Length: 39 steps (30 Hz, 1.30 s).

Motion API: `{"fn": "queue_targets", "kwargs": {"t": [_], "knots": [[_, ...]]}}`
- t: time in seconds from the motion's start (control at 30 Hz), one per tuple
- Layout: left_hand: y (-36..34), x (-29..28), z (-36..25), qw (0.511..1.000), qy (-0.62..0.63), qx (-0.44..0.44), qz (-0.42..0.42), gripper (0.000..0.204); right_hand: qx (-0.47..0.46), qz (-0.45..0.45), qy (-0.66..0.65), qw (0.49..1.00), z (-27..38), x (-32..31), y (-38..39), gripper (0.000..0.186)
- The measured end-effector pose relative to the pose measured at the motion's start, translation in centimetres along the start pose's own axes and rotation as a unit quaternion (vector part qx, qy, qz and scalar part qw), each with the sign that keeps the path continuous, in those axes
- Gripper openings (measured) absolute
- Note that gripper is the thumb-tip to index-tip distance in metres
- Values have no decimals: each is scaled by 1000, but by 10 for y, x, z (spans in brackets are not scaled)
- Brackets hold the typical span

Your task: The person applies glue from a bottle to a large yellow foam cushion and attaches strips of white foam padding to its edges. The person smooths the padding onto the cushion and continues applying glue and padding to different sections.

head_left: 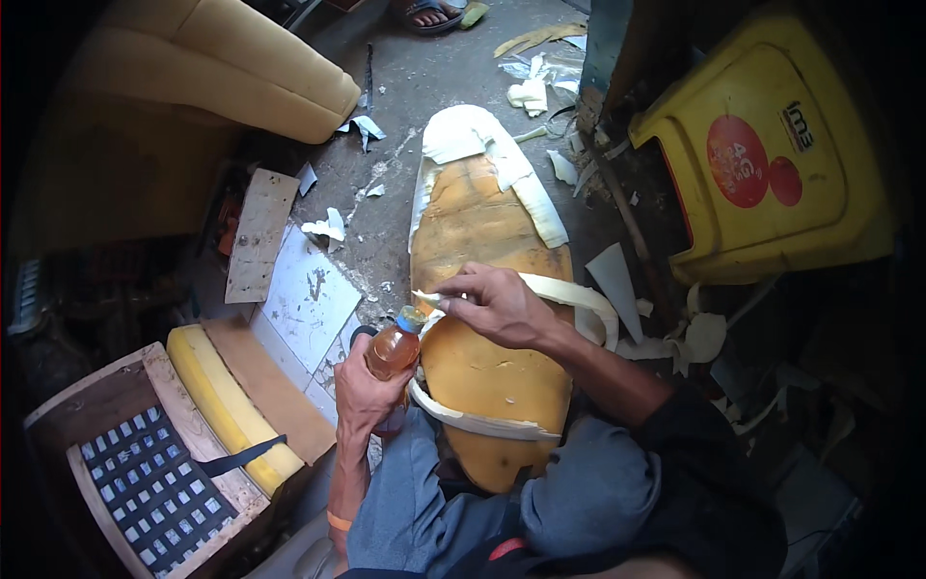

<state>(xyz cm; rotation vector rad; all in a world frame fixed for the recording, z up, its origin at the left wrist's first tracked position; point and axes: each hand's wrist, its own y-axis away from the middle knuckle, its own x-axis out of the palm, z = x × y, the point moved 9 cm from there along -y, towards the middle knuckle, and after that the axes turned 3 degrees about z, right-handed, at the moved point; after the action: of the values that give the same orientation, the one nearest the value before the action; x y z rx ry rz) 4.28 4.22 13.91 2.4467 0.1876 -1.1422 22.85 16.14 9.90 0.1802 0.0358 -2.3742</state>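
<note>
My left hand (371,391) is closed around a clear plastic bottle (393,351) of amber liquid, with a blue band at its neck. Just above the bottle's mouth is my right hand (497,304), its fingers pinching a small pale piece (426,298) that looks like foam. Beneath the right hand lies a long orange-yellow foam pad (497,372), rounded at both ends, reaching back to my knees. White foam (458,133) covers its far end and part of its edges. A loose white foam strip (569,291) curves past my right wrist, and another strip (482,422) crosses the near part.
At left stands a wooden frame (154,362) with woven black webbing, beside a yellow foam block (227,405). A tan cushion (251,68) is at far left, a yellow plastic stool (820,212) at right. Foam scraps (528,95) litter the floor. Another person's sandaled foot (431,13) shows at the top.
</note>
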Motion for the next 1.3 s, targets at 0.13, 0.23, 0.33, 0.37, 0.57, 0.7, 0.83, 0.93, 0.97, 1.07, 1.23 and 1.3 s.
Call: {"fn": "queue_targets", "kwargs": {"t": [0.13,0.23,0.33,0.37,0.57,0.7,0.83,0.93,0.97,1.07,1.23,1.3], "knots": [[2,-6,-7,999,-39,-8,0,45,-53,-3,16,998,13,12,-3,26],[4,0,-2,997,-64,-34,6,47,-78,23,28,996,11,18,3,24],[3,-1,16,991,-105,-83,-11,49,-152,198,-84,965,38,30,14,20],[4,-3,24,987,-123,-102,-20,49,-173,148,-88,970,37,13,8,21],[15,1,48,997,5,-73,-14,45,55,-206,121,970,-106,-179,-106,27],[11,7,47,998,0,-64,2,48,38,-156,264,951,-145,-207,-164,25],[16,3,56,996,-21,-90,-6,50,-42,-10,355,934,-146,-188,-155,23],[26,-7,64,995,-6,-101,-26,51,-83,136,364,918,-145,-165,-128,23],[27,-6,63,994,0,-102,-25,51,-84,144,338,926,-144,-167,-112,23],[19,-1,54,994,-14,-109,-12,51,-74,-5,345,936,-136,-195,-120,24],[8,6,43,996,-1,-87,3,48,-30,-115,336,934,-149,-202,-156,22],[12,0,45,995,11,-94,-9,47,-83,-91,363,924,-146,-188,-151,22]]}}
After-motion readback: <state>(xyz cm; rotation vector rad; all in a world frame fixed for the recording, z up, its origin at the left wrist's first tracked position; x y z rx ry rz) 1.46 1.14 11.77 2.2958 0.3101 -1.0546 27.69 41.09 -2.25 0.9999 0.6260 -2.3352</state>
